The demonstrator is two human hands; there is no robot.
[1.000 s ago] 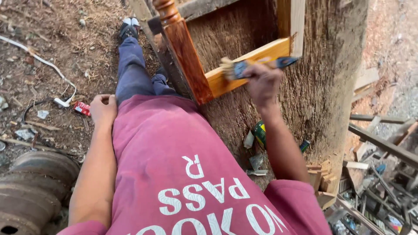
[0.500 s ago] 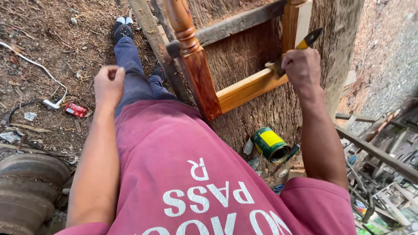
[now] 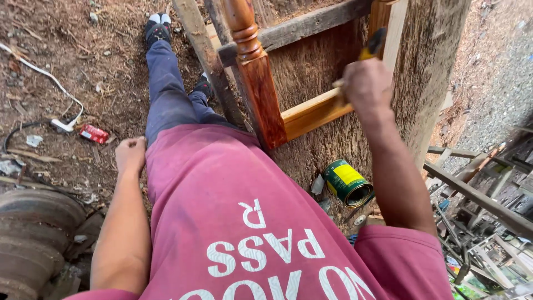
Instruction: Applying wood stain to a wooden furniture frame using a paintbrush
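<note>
Right hand [image 3: 366, 83] raised, fist clamped on brush [image 3: 373, 45]: yellow handle runs up out of the top of the grip, dark head tilted up and right, lying against the pale upright [image 3: 395, 33] of the wooden frame. Lower end of brush poking out at the left of the fist, just above the rail [image 3: 313, 114]. Knuckles close over the rail's right end; touching or not, cannot tell.

Rail orange-tan, sloping up to the right, joined at its left end to the post [image 3: 261, 89]. Post turned at top, square below, glossy red-brown. Grey unpainted board [image 3: 300, 28] crossing behind the post higher up. Rough bark trunk [image 3: 427, 72] right behind the frame.

Left hand [image 3: 130, 155] down at the hip, curled into a loose fist, holding nothing visible, resting beside the red shirt [image 3: 233, 222]. Well apart from the brush.

Green and yellow can [image 3: 348, 182] on its side at the foot of the trunk, mouth open toward lower right, below the right forearm and well under the brush.

Blue trouser legs [image 3: 166, 94] stretched up-frame, shoes at the top. Dirt ground [image 3: 66, 61] left, strewn with chips; white cable [image 3: 53, 83], small red can [image 3: 93, 133]. Rusty disc [image 3: 33, 222] at lower left. Scrap metal bars [image 3: 477, 194] at lower right.
</note>
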